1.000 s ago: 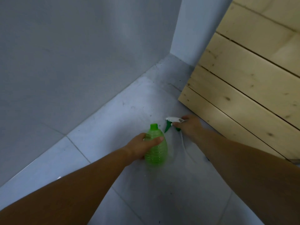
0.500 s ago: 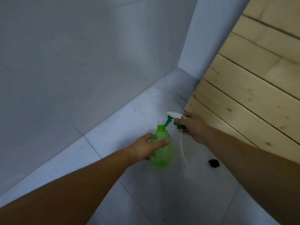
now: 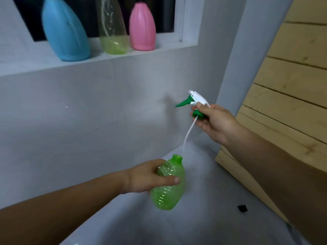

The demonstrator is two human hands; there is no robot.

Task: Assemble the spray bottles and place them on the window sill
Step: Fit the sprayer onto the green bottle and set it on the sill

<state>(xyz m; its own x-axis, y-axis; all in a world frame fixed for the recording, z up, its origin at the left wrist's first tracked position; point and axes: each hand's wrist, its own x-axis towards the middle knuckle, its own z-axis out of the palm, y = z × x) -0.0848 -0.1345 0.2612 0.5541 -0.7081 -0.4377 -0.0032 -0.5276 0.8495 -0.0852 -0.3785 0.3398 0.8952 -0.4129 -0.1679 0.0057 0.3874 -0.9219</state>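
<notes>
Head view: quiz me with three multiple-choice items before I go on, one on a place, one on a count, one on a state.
1. Where is the spray head?
A. In the right hand, above the green bottle
B. Screwed onto the green bottle
C. On the floor

2. How many bottles stand on the window sill?
A. Two
B. Three
C. Four

3. The green bottle in the left hand is:
A. Capped
B. Open at the neck
C. Lying flat on the floor

Answers:
1 A: the fingers grip its green collar, with the dip tube dangling below.
2 B: a blue bottle, a clear bottle and a pink bottle.
3 B: its neck is bare.
</notes>
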